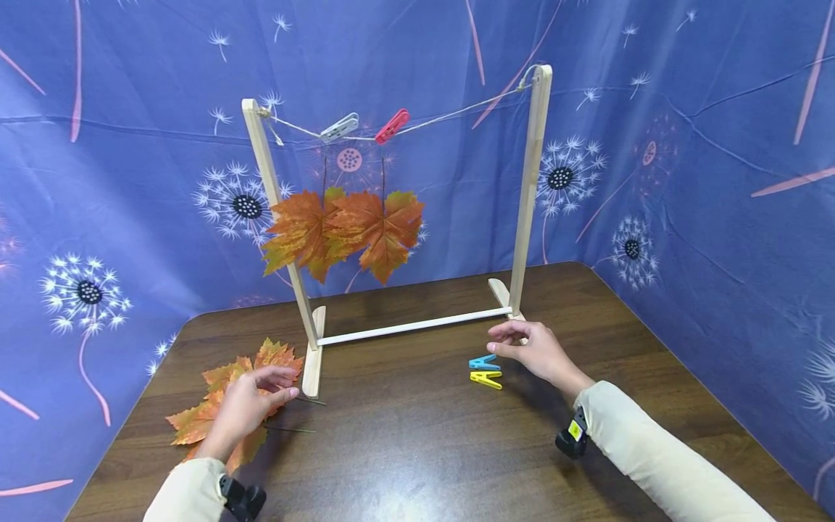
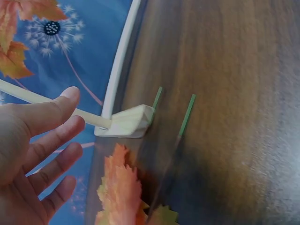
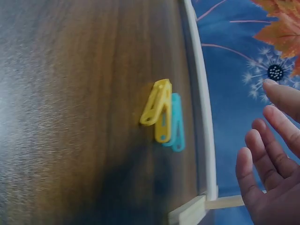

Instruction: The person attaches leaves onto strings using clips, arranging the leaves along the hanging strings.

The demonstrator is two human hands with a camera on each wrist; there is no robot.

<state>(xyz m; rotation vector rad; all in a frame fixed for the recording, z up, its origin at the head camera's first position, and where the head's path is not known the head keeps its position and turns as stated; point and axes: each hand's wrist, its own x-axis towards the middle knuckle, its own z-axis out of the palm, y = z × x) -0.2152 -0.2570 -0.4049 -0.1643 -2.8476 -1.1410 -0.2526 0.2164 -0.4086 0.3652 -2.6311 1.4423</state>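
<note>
My left hand (image 1: pixel 251 402) hovers over a pile of orange artificial maple leaves (image 1: pixel 202 417) at the table's left, fingers relaxed and holding nothing. In the left wrist view two green-tipped stems (image 2: pixel 187 115) stick out across the wood. My right hand (image 1: pixel 531 351) is above the table beside a blue clothespin (image 1: pixel 483 362) and a yellow clothespin (image 1: pixel 485 379), its fingers loosely bent around nothing. Two maple leaves (image 1: pixel 385 228) hang by their stems from a string (image 1: pixel 457 112), one under a white clothespin (image 1: pixel 340 127), the other under a red clothespin (image 1: pixel 392 126).
The string runs between two posts of a wooden stand (image 1: pixel 531 181). A white bar (image 1: pixel 411 328) joins the posts low down, and a wooden foot (image 1: pixel 313 370) lies near the leaf pile. Behind the brown table (image 1: pixel 391 442) hangs a blue dandelion-print cloth (image 1: pixel 156 145).
</note>
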